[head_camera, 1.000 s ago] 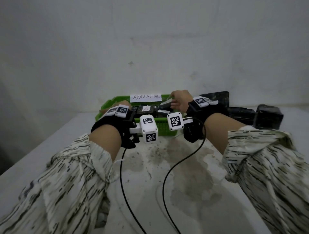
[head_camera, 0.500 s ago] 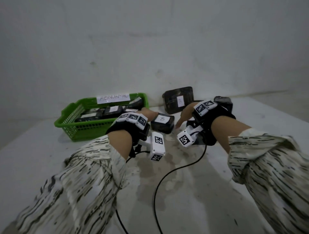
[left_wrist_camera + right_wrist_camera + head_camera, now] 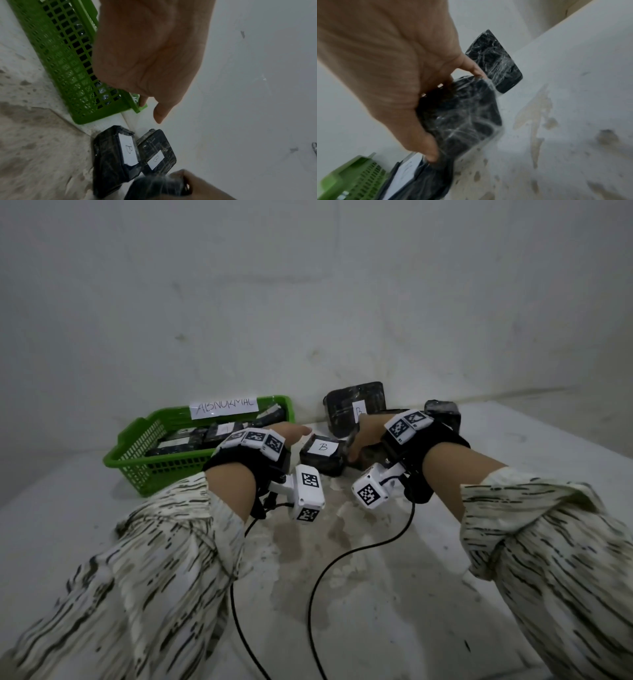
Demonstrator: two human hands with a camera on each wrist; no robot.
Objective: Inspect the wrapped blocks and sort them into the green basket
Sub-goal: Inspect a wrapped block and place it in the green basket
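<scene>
- Pale, stained tabletop (image 3: 342,594) against a bare grey wall — the green basket (image 3: 137,450) sits at the left rear, carrying a paper sign reading "ABNORMAL" (image 3: 224,407).
- Several dark wrapped blocks already lie inside the basket, so part of the sorting looks done; how many, I cannot tell.
- Left to handle, as far as shown: a block labelled "B" (image 3: 322,455) flat on the table just right of the basket, a second "B" block (image 3: 354,405) standing against the wall behind it, and another dark block (image 3: 442,409) further right, partly hidden by the right wrist.
- Right hand (image 3: 393,67) has fingers and thumb curled round a film-wrapped block (image 3: 462,119), held just beside the flat "B" block; its label is not visible, so inspection seems to be the step in hand.
- Left hand (image 3: 149,54) holds nothing — fingers relaxed and pointing forward, hovering near the basket's right end, above the table.
- Against the frame a second earlier: both hands were then at the basket, the right reaching into it; now they have come away to the loose blocks on its right.
- Against half a second earlier: little differs — the hands sit in much the same place by the flat "B" block, and the head view is framed a touch further right.
</scene>
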